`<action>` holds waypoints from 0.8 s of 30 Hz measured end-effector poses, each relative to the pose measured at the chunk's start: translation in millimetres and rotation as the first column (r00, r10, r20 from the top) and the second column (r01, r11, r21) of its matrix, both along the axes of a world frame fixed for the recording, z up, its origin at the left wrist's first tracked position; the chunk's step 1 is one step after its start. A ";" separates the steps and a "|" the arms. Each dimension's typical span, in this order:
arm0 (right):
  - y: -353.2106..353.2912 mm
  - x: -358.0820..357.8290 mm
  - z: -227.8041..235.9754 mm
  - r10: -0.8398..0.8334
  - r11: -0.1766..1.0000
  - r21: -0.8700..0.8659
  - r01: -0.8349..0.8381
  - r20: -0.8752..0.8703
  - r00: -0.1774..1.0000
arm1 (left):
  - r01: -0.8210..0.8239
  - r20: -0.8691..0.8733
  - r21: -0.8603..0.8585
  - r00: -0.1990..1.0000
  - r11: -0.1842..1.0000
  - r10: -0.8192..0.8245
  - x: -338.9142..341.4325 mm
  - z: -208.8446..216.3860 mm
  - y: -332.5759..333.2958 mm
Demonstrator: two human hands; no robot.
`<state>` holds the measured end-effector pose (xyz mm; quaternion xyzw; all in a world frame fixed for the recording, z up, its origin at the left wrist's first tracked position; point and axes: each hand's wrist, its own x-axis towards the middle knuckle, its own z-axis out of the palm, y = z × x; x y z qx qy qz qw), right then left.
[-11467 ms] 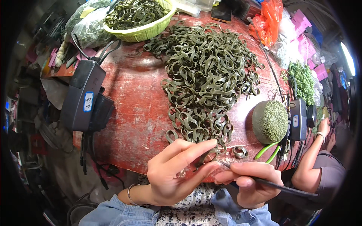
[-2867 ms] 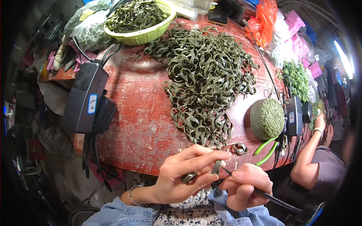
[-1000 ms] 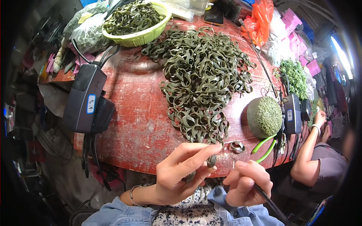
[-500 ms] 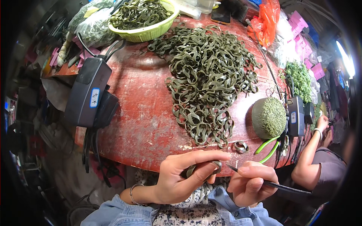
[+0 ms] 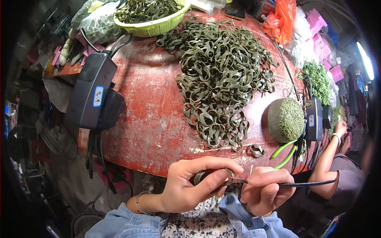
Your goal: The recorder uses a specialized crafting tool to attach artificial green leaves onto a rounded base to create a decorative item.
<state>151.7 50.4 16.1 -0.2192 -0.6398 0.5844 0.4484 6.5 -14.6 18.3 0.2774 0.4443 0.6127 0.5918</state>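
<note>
My left hand (image 5: 194,184) is closed, with a dark green looped rubber ring (image 5: 201,175) held between thumb and fingers. My right hand (image 5: 266,190) pinches a slim pointed tool with a black handle (image 5: 311,183). The thin metal tip of that tool meets the ring's edge by my left thumb; whether it cuts in or only touches, I cannot tell. One loose ring (image 5: 256,150) lies alone on the red table just beyond my right hand. Behind it spreads a big pile of similar dark green rings (image 5: 222,79).
A yellow-green basket (image 5: 158,28) of rings stands at the far left of the red table (image 5: 143,107). Right of the pile are a round grey container of greenish trimmings (image 5: 287,121) and green-handled pliers (image 5: 285,156). Black boxes (image 5: 93,91) (image 5: 313,119) flank the table. Another person's arm (image 5: 329,158) is at right.
The tool in my right hand has swung nearly level, and its tip has come left against the ring. My left hand keeps hold of the ring. The view has shifted slightly.
</note>
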 end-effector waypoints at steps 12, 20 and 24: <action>-0.8 -1.2 -2.8 -0.033 0.998 -0.053 0.034 0.009 0.999 | 0.069 0.211 -0.023 0.976 0.997 -0.063 -3.3 -5.8 0.5; 2.0 -0.3 -5.9 0.006 0.996 -0.086 -0.015 -0.095 0.995 | 0.121 0.269 -0.042 0.957 0.992 -0.106 -4.5 -7.1 3.4; -1.6 -4.1 -3.2 -0.129 0.988 -0.080 0.129 0.006 0.992 | 0.120 0.341 -0.004 0.934 0.993 -0.112 -6.6 -7.2 1.5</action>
